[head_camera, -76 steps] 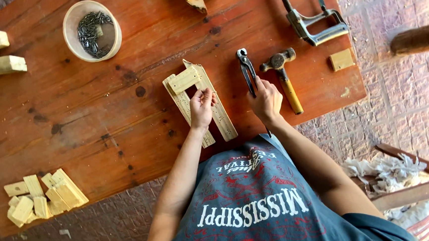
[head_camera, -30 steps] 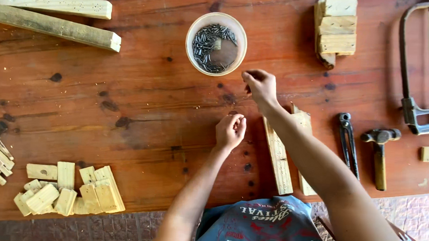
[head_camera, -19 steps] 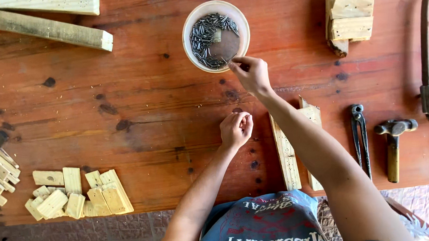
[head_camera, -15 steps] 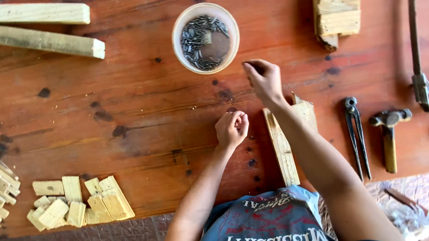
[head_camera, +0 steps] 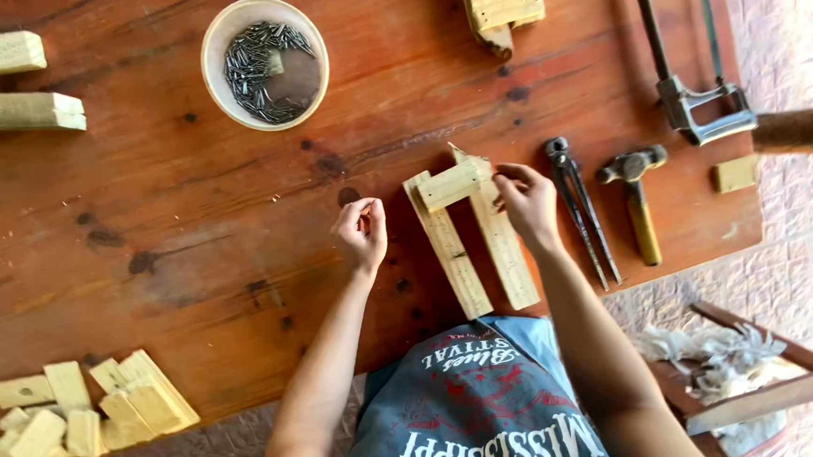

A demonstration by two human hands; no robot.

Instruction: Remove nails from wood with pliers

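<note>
A reddish-brown wooden table (head_camera: 189, 243), dark-knotted and scuffed, fills most of the view, with patterned paving showing past its right edge. On it, just in front of the person, lies a small pale wooden frame (head_camera: 470, 242): two long slats side by side, a little apart, with a short block laid across their far ends. The right hand (head_camera: 526, 203) rests at the far end of the right-hand slat, fingers curled and pinched together against the wood (whether a nail sits between the fingertips is too small to tell). The left hand (head_camera: 361, 233) hovers just left of the frame, clear of it, its fingers bent inward in a loose pinch; what it holds, if anything, cannot be made out.

Just right of the right hand lie dark metal pincers (head_camera: 582, 211), and beside them a hammer (head_camera: 636, 197) with a yellowish handle. Farther up is a hacksaw (head_camera: 693, 86), and a small wooden block (head_camera: 735, 173) sits near the table's right edge. A cream bowl (head_camera: 264, 63) of dark nails stands well apart, up and to the left. Two lengths of timber (head_camera: 16, 82) lie at the left edge, stacked offcuts (head_camera: 500, 8) at the top, and a heap of small cut pieces (head_camera: 85, 411) at the lower left
</note>
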